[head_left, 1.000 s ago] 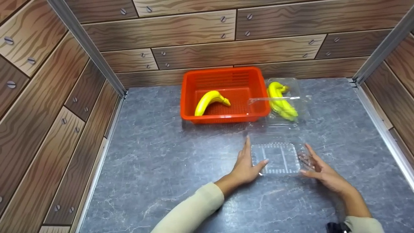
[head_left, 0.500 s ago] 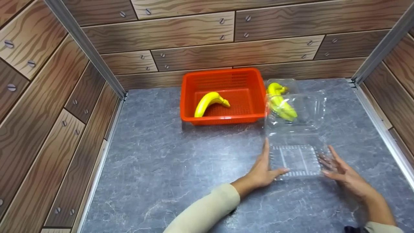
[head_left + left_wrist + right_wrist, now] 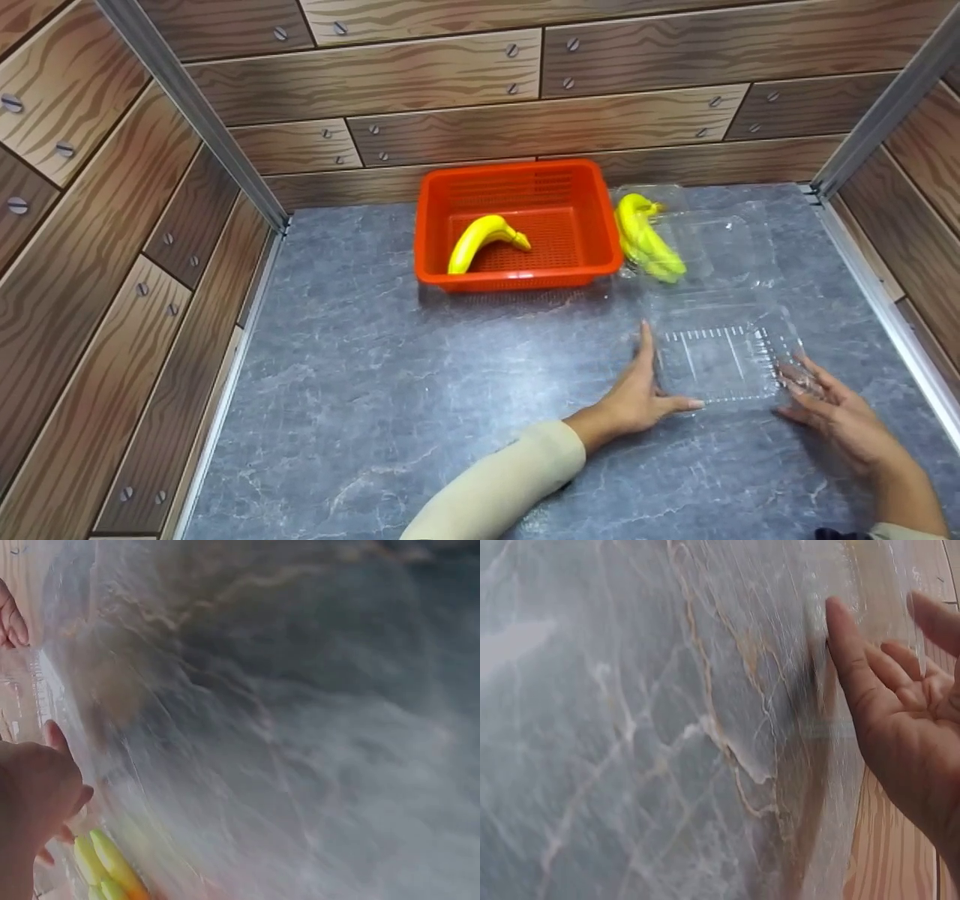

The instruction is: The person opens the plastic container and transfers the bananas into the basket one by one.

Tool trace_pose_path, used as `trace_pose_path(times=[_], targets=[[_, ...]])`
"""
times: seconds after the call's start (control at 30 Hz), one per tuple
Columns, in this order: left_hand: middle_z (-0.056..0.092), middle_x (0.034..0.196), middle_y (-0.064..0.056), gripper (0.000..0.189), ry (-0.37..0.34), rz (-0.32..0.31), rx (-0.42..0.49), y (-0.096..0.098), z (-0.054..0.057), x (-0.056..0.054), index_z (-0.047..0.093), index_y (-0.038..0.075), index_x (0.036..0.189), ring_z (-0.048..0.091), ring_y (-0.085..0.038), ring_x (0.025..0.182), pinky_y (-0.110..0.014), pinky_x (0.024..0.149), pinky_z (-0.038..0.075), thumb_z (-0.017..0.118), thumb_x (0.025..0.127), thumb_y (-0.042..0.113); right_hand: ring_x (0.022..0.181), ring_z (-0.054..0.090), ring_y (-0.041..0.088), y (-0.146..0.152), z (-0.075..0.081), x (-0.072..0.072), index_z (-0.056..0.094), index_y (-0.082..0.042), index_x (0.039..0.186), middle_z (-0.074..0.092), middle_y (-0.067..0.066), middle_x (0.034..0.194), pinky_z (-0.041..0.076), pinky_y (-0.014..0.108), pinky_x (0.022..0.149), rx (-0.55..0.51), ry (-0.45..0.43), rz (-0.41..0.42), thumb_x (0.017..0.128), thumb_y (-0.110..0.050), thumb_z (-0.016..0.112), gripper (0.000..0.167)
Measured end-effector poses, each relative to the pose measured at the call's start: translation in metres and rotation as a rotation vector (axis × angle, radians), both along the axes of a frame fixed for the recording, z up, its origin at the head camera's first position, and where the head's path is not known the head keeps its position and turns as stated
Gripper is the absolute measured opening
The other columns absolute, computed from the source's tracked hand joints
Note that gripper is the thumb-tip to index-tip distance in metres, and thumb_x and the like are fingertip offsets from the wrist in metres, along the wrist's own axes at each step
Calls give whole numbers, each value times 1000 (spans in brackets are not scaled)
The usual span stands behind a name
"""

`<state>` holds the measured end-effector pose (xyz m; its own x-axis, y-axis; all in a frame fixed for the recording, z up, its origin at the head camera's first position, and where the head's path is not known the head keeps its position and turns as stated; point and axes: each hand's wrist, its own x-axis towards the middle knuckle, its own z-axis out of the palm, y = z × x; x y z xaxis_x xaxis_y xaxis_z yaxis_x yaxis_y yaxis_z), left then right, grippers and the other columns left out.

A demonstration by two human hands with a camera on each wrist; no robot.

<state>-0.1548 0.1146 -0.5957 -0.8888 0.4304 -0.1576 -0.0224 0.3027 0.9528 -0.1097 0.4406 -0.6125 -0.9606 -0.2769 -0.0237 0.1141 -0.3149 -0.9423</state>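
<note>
In the head view, a clear plastic clamshell container (image 3: 716, 364) lies unfolded between my hands, its lid (image 3: 739, 244) reaching toward the back. My left hand (image 3: 636, 394) lies along its left side with straight fingers, the thumb stretched by the front edge. My right hand (image 3: 851, 420) is at the right side, fingers loosely bent and partly seen through the plastic. In the right wrist view, the right hand (image 3: 900, 705) has its fingers spread around the container's edge. In the left wrist view, the left hand (image 3: 37, 787) is partly cut off.
A red basket (image 3: 517, 279) stands at the back with one banana (image 3: 480, 238) inside. To its right are bananas (image 3: 649, 240) in another clear container (image 3: 671, 191), which the unfolded lid partly overlaps. Wood-patterned walls (image 3: 450, 75) bound the grey marbled table (image 3: 360, 375).
Both hands and the clear clamshell container have shifted to the right across the table. The lid has moved off the basket's right edge. The basket and bananas have stayed in place.
</note>
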Motion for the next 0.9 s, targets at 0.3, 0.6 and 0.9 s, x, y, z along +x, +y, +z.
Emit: trace_pose_path(times=[0.3, 0.6, 0.9], targets=[[26, 179, -2, 101, -76, -2, 81, 11, -4, -1, 19, 23, 173, 74, -16, 122, -13, 97, 57, 83, 94, 22, 121, 72, 2, 8, 4, -3, 63, -31, 139, 74, -12, 135, 65, 31, 93, -88, -61, -84, 111, 7, 36, 54], [48, 168, 3, 75, 54, 69, -88, 30, -2, -3, 36, 21, 168, 67, -7, 131, -18, 117, 46, 71, 104, 36, 111, 75, 7, 13, 9, -1, 71, -24, 125, 77, -8, 122, 67, 34, 87, -145, -120, -188, 111, 6, 39, 46], [50, 166, 7, 70, 95, 31, -147, 40, 7, -2, 39, 21, 166, 48, -9, 153, -20, 125, 37, 69, 105, 35, 98, 77, 5, 18, 17, -2, 69, -26, 117, 80, -10, 106, 68, 33, 82, -114, -256, -310, 112, -5, 49, 30]])
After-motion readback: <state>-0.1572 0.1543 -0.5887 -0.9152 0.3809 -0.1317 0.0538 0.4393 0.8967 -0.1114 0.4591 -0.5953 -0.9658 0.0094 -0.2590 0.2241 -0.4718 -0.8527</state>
